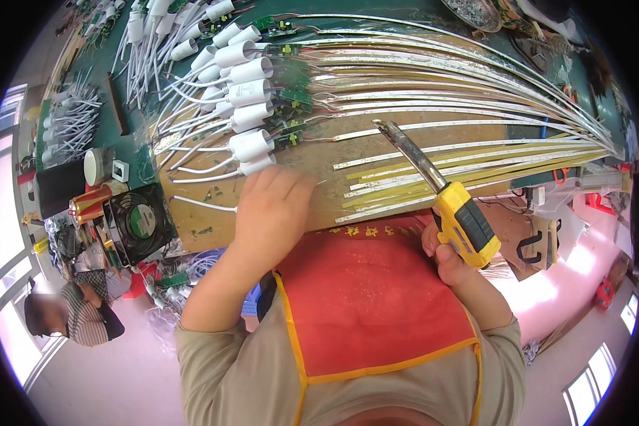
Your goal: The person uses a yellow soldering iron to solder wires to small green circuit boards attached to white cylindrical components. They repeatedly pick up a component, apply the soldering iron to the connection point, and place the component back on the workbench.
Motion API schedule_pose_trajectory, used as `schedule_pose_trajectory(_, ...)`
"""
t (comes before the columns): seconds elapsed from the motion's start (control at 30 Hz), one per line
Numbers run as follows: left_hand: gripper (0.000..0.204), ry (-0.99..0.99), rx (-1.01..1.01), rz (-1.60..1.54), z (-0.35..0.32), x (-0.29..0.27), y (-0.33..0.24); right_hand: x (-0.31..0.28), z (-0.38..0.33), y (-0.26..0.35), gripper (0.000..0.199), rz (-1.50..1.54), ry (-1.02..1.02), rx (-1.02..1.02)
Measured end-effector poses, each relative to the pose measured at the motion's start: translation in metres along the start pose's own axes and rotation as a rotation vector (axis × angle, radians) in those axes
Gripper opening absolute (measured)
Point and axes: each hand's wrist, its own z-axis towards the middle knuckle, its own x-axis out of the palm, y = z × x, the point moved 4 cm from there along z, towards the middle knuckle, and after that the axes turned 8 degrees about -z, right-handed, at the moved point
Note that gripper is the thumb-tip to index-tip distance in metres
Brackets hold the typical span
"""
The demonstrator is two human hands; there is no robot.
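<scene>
A: What's the right hand (453, 257) doing?

B: It's fisted round the yellow-and-black grip of a soldering iron (433, 186). The metal shaft angles up and to the left, with its tip above the near ends of the LED strips (468, 153) — held out there, I'd judge, so the hot end stays well off the apron (366, 298) and the fingers.

A: And the left hand (271, 204)?

B: Palm down on the board (213, 213), fingers curled at the bench edge just below the white caps (252, 117). Whether it pinches a wire or only presses down I cannot tell; the back of the hand hides the fingertips. It looks placed to steady the work near where strips meet the small green circuit boards (291, 103).

A: How do the strips look?

B: Long, thin, white and pale yellow, fanned out from the caps on the left and sweeping right in a bundle. Each cap has a white lead (192, 121) trailing left.

A: Anything else about?

B: A small black fan (138, 221) sits at the left of the board beside a copper-coloured can (89, 204) — likely facing the work to pull fumes away. Another person (74, 316) sits low at the left, apart from all this.
</scene>
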Motion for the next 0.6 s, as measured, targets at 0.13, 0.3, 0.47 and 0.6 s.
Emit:
schedule_pose_trajectory(0.13, 0.021, -0.014, -0.007, 0.008, 0.0, 0.0, -0.001, -0.005, -0.001, -0.004, 0.02, -0.1, 0.019, 0.031)
schedule_pose_trajectory(0.3, 0.021, 0.03, -0.029, 0.011, 0.004, -0.001, -0.002, -0.006, -0.003, -0.005, 0.03, -0.161, 0.014, -0.002)
schedule_pose_trajectory(0.47, 0.02, -0.107, 0.043, -0.039, 0.012, 0.004, -0.001, -0.009, -0.004, -0.003, 0.027, -0.242, 0.143, -0.035)
schedule_pose_trajectory(0.6, 0.021, -0.166, 0.079, -0.044, 0.017, 0.008, 0.0, -0.009, 0.003, 0.004, 0.03, -0.453, 0.199, -0.188)
